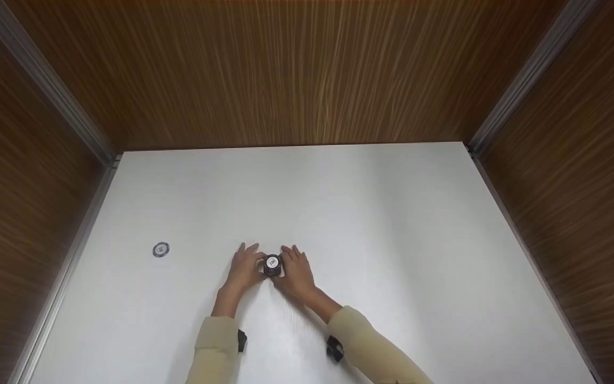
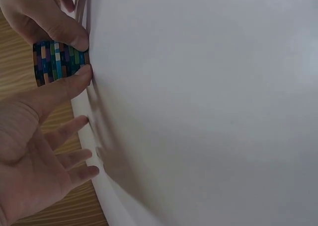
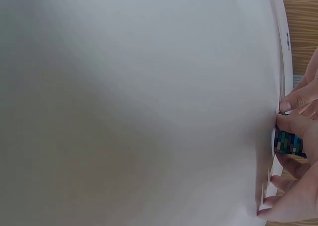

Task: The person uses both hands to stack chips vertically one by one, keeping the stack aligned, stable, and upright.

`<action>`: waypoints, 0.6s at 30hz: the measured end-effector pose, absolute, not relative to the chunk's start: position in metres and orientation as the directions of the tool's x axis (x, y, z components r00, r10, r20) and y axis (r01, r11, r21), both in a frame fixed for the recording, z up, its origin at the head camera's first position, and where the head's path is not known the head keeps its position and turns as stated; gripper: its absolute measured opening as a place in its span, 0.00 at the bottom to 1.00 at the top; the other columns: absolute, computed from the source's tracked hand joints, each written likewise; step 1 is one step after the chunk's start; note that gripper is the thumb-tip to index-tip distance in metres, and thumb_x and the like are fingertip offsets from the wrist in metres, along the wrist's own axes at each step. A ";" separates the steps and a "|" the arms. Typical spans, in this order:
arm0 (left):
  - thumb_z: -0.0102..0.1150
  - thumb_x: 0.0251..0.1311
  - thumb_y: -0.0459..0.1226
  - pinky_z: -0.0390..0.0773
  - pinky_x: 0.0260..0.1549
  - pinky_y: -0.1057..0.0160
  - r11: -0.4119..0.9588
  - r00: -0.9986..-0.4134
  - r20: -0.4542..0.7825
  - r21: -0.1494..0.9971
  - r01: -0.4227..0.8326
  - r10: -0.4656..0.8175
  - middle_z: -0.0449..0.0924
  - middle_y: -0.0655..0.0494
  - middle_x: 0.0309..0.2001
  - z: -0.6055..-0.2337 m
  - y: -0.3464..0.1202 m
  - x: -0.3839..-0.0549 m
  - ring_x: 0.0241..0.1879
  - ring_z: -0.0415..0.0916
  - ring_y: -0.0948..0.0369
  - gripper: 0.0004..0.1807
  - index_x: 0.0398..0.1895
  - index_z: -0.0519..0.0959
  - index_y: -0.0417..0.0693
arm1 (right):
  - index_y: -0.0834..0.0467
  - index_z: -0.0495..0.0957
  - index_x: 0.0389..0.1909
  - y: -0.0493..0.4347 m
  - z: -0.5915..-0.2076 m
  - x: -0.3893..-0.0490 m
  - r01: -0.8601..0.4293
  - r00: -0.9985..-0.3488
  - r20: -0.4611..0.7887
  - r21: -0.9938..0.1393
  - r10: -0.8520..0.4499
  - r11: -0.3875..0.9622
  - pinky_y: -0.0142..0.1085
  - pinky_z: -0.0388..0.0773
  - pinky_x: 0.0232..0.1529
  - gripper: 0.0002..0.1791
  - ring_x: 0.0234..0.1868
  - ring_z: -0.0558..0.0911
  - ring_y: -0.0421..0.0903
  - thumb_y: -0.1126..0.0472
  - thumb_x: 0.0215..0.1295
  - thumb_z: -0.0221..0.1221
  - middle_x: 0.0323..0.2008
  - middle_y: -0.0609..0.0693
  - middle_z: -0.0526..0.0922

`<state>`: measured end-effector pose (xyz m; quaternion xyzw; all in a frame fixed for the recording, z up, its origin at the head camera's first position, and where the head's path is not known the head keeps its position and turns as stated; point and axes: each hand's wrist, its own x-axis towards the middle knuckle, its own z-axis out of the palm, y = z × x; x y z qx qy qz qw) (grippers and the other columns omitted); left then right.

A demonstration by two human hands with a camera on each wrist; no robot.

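A short upright stack of poker chips (image 1: 272, 264) stands on the white table between both hands, its top chip dark-rimmed with a white centre. My left hand (image 1: 244, 269) holds the stack from the left with thumb and index finger, the other fingers spread. From the right, my right hand (image 1: 297, 274) grips the same stack between thumb and index finger. The chips' multicoloured edges show between the two thumbs in the left wrist view, on the stack (image 2: 58, 62). In the right wrist view the stack (image 3: 288, 142) is partly covered by the right hand (image 3: 298, 191).
One loose poker chip (image 1: 161, 249) lies flat on the table, left of the hands. The white tabletop (image 1: 392, 240) is bounded by brown wood-grain panels (image 1: 296, 74) at the back and both sides, with metal strips (image 1: 531, 69) at the corners.
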<state>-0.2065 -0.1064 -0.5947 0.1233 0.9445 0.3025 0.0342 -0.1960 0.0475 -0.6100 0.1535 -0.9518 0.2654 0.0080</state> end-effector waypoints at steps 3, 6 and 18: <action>0.71 0.37 0.30 0.52 0.58 0.37 0.778 -0.965 0.013 0.588 0.219 0.262 0.67 0.32 0.56 -0.596 -0.108 -0.205 0.60 0.51 0.31 0.19 0.38 0.80 0.39 | 0.67 0.72 0.48 0.048 -0.610 -0.195 -0.304 -0.950 0.099 -0.527 -0.298 0.794 0.55 0.55 0.62 0.30 0.62 0.62 0.63 0.56 0.45 0.69 0.57 0.61 0.70; 0.68 0.40 0.27 0.53 0.59 0.38 0.765 -0.960 0.014 0.601 0.231 0.279 0.66 0.33 0.57 -0.597 -0.112 -0.205 0.60 0.51 0.32 0.18 0.39 0.79 0.38 | 0.67 0.72 0.47 0.048 -0.610 -0.196 -0.309 -0.948 0.105 -0.535 -0.301 0.786 0.55 0.55 0.62 0.30 0.62 0.61 0.63 0.56 0.45 0.69 0.57 0.61 0.70; 0.55 0.56 0.29 0.46 0.64 0.46 0.788 -0.999 0.022 0.615 0.033 0.024 0.58 0.37 0.64 -0.594 -0.151 -0.220 0.65 0.47 0.40 0.21 0.55 0.71 0.38 | 0.64 0.72 0.48 0.047 -0.612 -0.198 -0.294 -0.947 0.048 -0.527 -0.318 0.797 0.51 0.51 0.64 0.28 0.64 0.59 0.59 0.55 0.48 0.68 0.60 0.58 0.67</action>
